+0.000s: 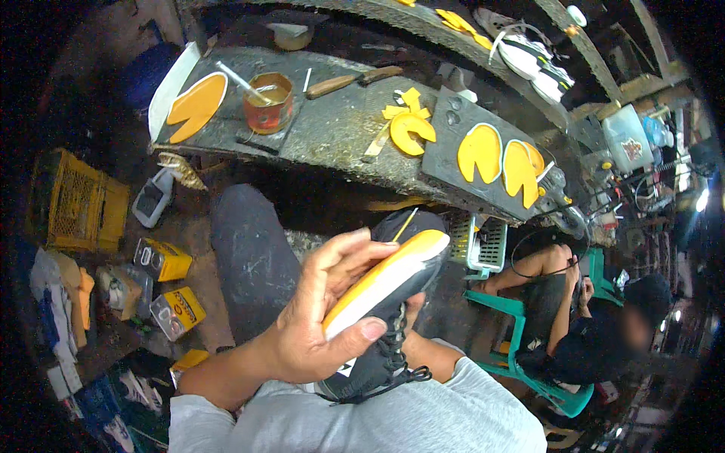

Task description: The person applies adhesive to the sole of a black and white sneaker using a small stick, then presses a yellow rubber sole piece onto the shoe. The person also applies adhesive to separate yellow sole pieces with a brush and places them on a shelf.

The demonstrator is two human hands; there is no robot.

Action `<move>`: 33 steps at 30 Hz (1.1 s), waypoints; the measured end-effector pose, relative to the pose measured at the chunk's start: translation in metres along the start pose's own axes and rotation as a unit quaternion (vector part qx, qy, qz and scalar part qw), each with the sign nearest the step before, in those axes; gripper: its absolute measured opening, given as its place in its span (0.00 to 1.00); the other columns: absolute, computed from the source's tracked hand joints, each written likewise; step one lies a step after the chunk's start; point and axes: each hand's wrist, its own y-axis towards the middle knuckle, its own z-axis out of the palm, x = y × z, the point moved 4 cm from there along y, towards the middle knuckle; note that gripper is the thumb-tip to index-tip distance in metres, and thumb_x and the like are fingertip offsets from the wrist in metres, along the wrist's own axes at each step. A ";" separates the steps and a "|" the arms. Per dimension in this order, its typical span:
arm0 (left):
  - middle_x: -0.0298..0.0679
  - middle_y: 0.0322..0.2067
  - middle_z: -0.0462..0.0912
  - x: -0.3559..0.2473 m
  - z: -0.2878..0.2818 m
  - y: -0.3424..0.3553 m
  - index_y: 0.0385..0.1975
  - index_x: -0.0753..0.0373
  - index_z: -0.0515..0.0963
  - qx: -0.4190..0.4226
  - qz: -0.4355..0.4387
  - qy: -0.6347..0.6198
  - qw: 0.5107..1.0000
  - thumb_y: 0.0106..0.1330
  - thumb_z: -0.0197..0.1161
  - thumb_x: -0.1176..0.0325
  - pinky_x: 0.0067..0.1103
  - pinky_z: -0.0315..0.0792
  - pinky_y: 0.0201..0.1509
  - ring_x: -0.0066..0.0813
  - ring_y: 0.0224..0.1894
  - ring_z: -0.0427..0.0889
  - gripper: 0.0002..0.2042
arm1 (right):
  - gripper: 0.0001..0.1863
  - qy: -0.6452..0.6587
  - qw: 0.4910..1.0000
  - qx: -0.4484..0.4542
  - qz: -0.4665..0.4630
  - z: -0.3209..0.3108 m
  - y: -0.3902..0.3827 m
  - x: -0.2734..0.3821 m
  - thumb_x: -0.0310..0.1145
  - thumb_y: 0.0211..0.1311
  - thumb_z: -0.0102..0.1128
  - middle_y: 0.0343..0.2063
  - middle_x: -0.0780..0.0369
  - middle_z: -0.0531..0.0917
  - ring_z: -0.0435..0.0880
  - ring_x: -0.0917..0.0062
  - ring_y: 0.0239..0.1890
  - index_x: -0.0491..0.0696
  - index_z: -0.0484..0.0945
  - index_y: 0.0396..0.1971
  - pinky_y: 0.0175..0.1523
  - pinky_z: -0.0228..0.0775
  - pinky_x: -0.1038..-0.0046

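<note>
My left hand (317,317) grips a black lace-up shoe (355,381) upright over my lap, its toe pointing away from me. The fingers lie along a yellow-and-white sole piece (385,279) on the shoe's side, with the thumb pressed on its white edge. My right hand (414,309) is behind the shoe on the right, gripping it and largely hidden. A thin pale stick or strip (408,223) shows over the black toe.
A worn bench (332,124) holds a glue tin (268,106) with brush, wooden-handled tools (328,88), yellow sole cutouts (479,151). Yellow cans (177,309) and a crate (75,200) stand left. A person (589,340) sits right on a green chair, near a mint basket (483,249).
</note>
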 end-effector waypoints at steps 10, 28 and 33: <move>0.47 0.60 0.68 -0.038 -0.009 0.009 0.71 0.71 0.64 0.025 -0.111 0.191 0.975 0.68 0.61 0.44 0.34 0.57 0.70 0.37 0.62 0.66 0.40 | 0.43 -0.112 0.993 0.026 -0.018 0.010 0.003 0.008 0.68 0.52 0.65 0.45 0.59 0.86 0.86 0.73 0.47 0.43 0.78 0.52 0.55 0.77 0.69; 0.57 0.65 0.72 -0.035 -0.017 0.002 0.67 0.71 0.68 0.016 0.003 0.208 0.978 0.63 0.73 0.65 0.34 0.63 0.73 0.46 0.69 0.72 0.34 | 0.28 -0.166 0.975 0.095 -0.116 0.044 0.000 0.033 0.50 0.64 0.65 0.48 0.62 0.84 0.81 0.78 0.50 0.40 0.78 0.52 0.58 0.72 0.72; 0.52 0.64 0.75 -0.015 -0.053 0.007 0.66 0.70 0.69 -0.036 -0.037 0.114 0.992 0.68 0.67 0.61 0.31 0.65 0.71 0.39 0.65 0.75 0.30 | 0.27 -0.211 0.970 0.073 -0.097 0.055 0.016 0.030 0.45 0.64 0.64 0.47 0.62 0.83 0.79 0.76 0.50 0.41 0.76 0.55 0.60 0.69 0.72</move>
